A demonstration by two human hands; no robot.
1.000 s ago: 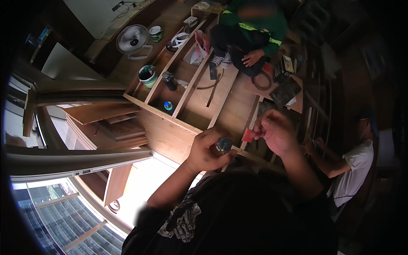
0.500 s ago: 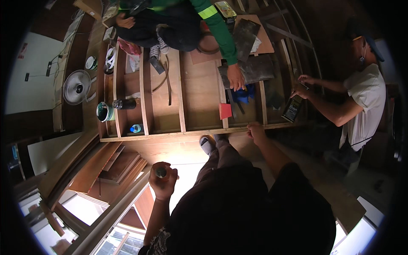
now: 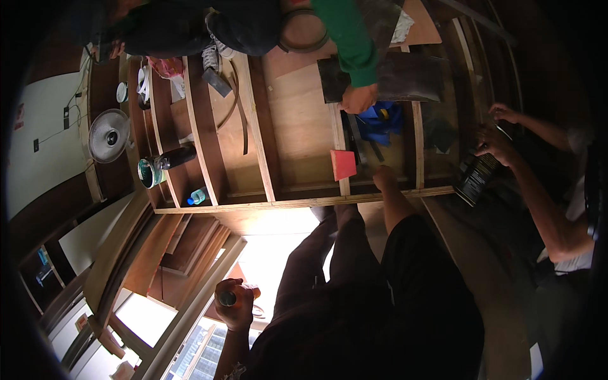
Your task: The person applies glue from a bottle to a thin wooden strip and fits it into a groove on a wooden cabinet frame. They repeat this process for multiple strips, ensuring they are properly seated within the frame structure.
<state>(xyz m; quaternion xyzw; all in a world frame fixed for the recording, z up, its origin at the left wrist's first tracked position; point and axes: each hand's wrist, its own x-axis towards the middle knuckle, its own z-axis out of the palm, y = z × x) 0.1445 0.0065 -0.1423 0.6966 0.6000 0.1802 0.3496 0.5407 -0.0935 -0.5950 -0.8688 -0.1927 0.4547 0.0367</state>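
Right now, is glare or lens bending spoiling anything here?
Head view: glare bleaches a white patch near the left hand; the dark shirt loses detail in shadow; the wooden frame's front edge bows slightly; corners fade to black.

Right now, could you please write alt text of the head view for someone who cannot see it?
The person's left hand holds a dark-ended object; their right hand is at the near edge of a divided wooden frame. A green-sleeved co-worker's hand is by a dark sheet.
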